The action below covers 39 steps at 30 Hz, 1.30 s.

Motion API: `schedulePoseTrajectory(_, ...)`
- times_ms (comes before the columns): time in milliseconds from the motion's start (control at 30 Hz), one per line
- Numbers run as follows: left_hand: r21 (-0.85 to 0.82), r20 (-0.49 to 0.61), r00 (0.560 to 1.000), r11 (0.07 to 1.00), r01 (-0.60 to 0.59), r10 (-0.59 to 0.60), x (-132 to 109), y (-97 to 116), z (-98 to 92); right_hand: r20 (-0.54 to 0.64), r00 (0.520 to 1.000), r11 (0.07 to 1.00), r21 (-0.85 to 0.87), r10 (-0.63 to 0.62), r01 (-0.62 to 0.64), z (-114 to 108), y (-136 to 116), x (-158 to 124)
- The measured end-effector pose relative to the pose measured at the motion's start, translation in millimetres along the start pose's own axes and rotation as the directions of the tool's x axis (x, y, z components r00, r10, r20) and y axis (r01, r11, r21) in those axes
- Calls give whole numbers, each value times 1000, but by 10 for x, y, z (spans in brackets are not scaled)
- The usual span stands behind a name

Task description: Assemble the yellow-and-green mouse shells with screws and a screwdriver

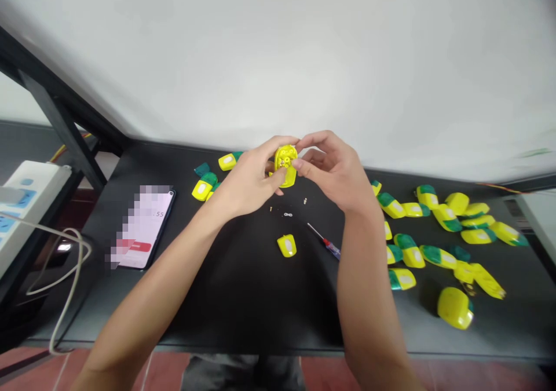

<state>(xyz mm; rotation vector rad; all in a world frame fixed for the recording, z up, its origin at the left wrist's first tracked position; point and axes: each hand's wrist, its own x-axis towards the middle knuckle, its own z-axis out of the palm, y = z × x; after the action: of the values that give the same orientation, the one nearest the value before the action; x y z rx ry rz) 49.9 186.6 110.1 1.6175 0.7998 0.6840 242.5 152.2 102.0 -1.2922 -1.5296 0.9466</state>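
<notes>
Above the middle of the black table, my left hand (pixel 254 176) grips an opened yellow plastic casing (pixel 285 162), thumb across its lower part. Molded posts and small metal bits show inside it. My right hand (pixel 332 171) pinches at the casing's right edge with thumb and forefinger; whether a tiny part sits between them I cannot make out. Below the hands lie a small screw (pixel 271 209), a white two-holed clip (pixel 288 214) and a small metal piece (pixel 304 201). Nearer me rests a yellow cover with a white button (pixel 286 245). A screwdriver (pixel 325 241) lies partly behind my right forearm.
Several yellow-and-green casings (pixel 438 256) spread over the table's right side, with a few more (pixel 202 189) at the left back. A phone (pixel 141 229) lies at left. Beside it are a power strip (pixel 30 200) and a white cable (pixel 78 263). A white wall (pixel 278 61) stands behind.
</notes>
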Motion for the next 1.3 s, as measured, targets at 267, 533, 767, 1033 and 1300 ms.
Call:
schedulePoseTrajectory(267, -20, 14, 998, 998, 57, -57, 73, -151, -12, 13, 999, 998, -51, 45, -44, 51, 147, 36)
schedulePoseTrajectory(533, -150, -4, 981, 970, 190, -193, 58, -257, -43, 65, 982, 948, -277, 179, -154, -172, 156, -1)
schedulePoseTrajectory(767, -265, -12, 967, 933, 241, -253, -422, -692, 132, 337, 861, 853, -488, 381, -186, -109, 390, -336)
schedulePoseTrajectory(1033, -151, -22, 991, 980, 129, -134, -669, -923, 263, 175, 951, 892, -421, 256, -163, 81, 545, -559)
schedulePoseTrajectory(1300, -259, -9, 988, 955, 147, -155, -703, -943, 291, 10, 980, 979, 38, 200, -201, 359, 470, -693)
